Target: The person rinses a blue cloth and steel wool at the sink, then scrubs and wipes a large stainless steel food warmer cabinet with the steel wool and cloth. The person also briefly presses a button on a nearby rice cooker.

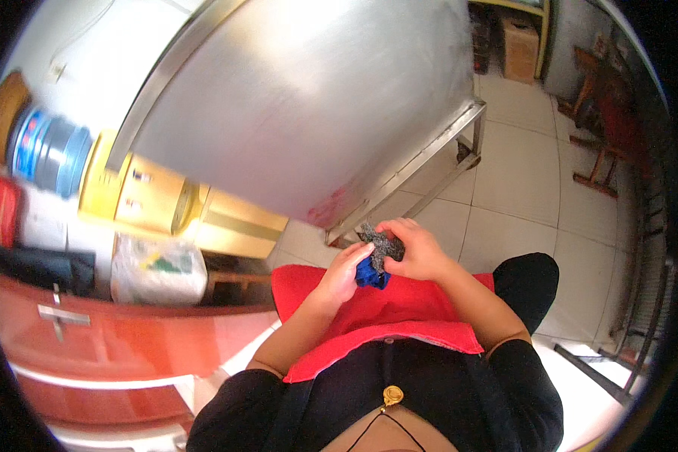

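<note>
In front of my lap, my left hand (344,274) is closed around a crumpled blue cloth (372,274) and the lower edge of a dark grey, speckled fabric piece (378,246). My right hand (415,248) grips the same grey fabric from the other side, its thumb and fingers curled on it. The two hands are close together, and the grey piece lies above and against the blue one. A red cloth (384,305) is spread over my lap beneath both hands. The exact shape of what I hold is too small and blurred to tell.
A stainless steel table (294,113) with a metal frame stands just ahead. To the left are a yellow water dispenser (152,195) with a blue water bottle (53,152), a plastic-wrapped bundle (158,268) and a red cabinet (135,344). A wooden chair (596,164) stands at the right.
</note>
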A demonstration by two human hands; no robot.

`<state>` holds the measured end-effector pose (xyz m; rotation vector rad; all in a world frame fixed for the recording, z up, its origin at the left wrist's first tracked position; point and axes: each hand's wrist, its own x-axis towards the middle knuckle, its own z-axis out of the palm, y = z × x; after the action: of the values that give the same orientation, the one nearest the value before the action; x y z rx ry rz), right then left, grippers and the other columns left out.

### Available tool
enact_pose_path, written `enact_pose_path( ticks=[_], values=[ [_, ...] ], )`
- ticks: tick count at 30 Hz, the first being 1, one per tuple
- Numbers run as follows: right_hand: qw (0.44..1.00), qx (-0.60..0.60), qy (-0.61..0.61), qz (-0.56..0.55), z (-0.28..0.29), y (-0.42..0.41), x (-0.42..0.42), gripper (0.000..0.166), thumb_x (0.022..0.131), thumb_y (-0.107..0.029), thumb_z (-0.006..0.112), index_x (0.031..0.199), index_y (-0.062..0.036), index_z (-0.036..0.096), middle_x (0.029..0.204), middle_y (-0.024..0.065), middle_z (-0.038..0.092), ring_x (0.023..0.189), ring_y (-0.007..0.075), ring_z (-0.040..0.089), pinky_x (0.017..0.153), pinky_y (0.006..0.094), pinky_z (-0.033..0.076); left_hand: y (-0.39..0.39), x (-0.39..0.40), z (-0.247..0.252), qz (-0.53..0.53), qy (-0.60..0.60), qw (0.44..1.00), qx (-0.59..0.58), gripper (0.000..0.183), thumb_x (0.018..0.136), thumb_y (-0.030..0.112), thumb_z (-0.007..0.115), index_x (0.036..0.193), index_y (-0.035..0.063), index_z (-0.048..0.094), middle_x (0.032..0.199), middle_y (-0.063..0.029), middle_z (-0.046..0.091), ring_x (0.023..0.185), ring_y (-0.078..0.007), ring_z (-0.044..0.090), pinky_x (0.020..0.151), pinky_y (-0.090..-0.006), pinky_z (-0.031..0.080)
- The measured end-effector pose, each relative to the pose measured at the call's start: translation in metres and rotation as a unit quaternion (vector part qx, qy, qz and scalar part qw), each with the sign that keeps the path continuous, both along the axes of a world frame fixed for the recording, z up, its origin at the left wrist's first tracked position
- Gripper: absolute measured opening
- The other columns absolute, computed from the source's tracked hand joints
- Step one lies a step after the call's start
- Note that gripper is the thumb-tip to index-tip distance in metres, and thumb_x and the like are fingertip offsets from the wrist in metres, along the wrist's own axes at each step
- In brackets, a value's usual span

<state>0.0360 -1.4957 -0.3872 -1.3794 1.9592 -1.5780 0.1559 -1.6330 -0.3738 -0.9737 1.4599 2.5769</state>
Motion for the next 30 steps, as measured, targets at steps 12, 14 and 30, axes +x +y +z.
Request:
enact_pose_path(
  ticks=[12,14,30],
  values=[
    [0.858,-0.22,-0.451,-0.114,0.031,-0.014,0.028,0.039,0.078,-0.001,0.044,0.117,-0.0083,0.046,0.086,0.0017,0.055,0.073,0.0089,0.05,0.063,0.0217,0.039,-0.012,0.06,0.053,0.141,0.173,0.969,-0.105,0.028,0.087,0.021,0.051,0.11,0.0057,0.054,0.103,-0.0079,0.057,0.095,-0.019,0.056,0.084,-0.0339,0.045],
    [0.887,-0.244,-0.356,-0.162,0.05,-0.015,0.014,0.037,0.078,-0.002,0.047,0.114,-0.0082,0.048,0.084,0.0014,0.054,0.072,0.0091,0.049,0.063,0.0217,0.04,-0.036,0.052,0.061,0.202,0.215,0.947,-0.13,0.027,0.086,0.021,0.052,0.109,0.0067,0.054,0.103,-0.0073,0.057,0.096,-0.0196,0.055,0.084,-0.0344,0.045],
    [0.832,-0.293,0.333,-0.333,0.088,-0.123,-0.038,0.021,0.054,-0.008,0.07,0.067,-0.008,0.053,0.076,0.007,0.053,0.072,0.0256,0.052,0.062,0.0346,0.042,-0.114,0.019,-0.044,0.185,0.084,0.831,-0.518,0.08,0.061,0.013,0.079,0.122,0.0006,0.028,0.114,-0.0135,0.045,0.102,-0.0211,0.045,0.089,-0.0337,0.037]
  ],
)
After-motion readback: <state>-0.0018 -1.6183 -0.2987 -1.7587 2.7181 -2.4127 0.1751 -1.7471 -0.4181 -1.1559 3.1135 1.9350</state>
